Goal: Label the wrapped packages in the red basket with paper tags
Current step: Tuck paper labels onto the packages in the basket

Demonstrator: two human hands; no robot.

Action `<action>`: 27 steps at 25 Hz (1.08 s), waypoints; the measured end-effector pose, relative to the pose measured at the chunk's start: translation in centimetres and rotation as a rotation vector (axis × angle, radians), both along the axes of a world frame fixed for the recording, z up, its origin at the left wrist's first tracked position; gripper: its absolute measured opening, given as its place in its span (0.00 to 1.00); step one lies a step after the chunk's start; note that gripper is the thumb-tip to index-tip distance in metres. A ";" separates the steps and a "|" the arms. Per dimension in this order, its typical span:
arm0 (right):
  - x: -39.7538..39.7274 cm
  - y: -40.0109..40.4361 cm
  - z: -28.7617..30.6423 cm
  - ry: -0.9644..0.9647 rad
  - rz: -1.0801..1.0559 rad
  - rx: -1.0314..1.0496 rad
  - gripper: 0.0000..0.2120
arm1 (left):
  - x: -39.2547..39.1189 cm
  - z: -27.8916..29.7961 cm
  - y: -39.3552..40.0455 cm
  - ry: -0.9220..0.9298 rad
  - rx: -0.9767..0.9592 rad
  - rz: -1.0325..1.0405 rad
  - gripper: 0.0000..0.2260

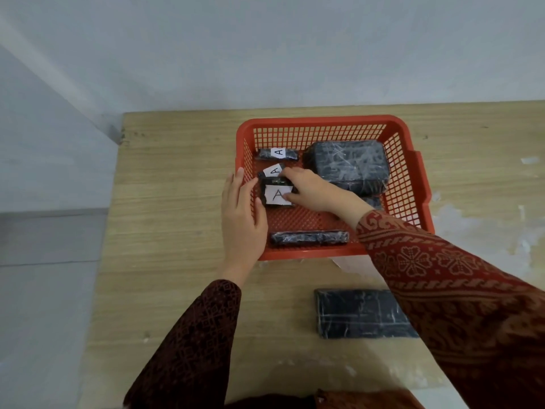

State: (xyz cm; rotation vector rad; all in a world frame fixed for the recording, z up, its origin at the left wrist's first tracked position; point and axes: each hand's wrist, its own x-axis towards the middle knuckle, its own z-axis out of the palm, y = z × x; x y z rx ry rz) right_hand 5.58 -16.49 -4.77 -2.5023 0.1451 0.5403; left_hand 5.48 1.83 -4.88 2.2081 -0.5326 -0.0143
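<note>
A red basket [410, 184] stands on the wooden table. At its left side lie three small black wrapped packages, each with a white paper tag marked "A": a far one [280, 152], a middle one [273, 170] and a near one [276, 195]. My right hand [315, 188] grips the near tagged package, thumb on its tag. My left hand [243, 219] rests flat against the basket's left wall, fingers apart. A large wrapped package [349, 165] fills the back right. A long thin package [309, 238] lies along the front wall, untagged.
Another flat dark wrapped package [359, 314] lies on the table in front of the basket, partly under my right sleeve. The table's left edge [112, 231] drops to a grey floor. A pale wall rises behind the table.
</note>
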 end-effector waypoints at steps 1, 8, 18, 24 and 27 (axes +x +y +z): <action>-0.1 0.4 -0.1 0.010 0.018 -0.050 0.27 | 0.0 0.0 0.0 0.006 -0.004 0.000 0.16; -1.5 2.0 -0.3 -0.150 0.150 -0.331 0.32 | -0.1 -0.1 0.1 0.013 -0.022 -0.008 0.15; -1.0 2.6 0.0 -0.203 0.185 -0.467 0.32 | -0.1 -0.3 0.3 0.012 -0.014 -0.004 0.14; -0.2 2.2 -0.3 -0.210 0.230 -0.464 0.36 | -0.2 -0.3 0.2 0.011 0.008 -0.004 0.14; -0.2 2.4 -0.6 -0.207 0.205 -0.494 0.35 | -0.1 -0.4 0.2 0.005 0.005 -0.002 0.13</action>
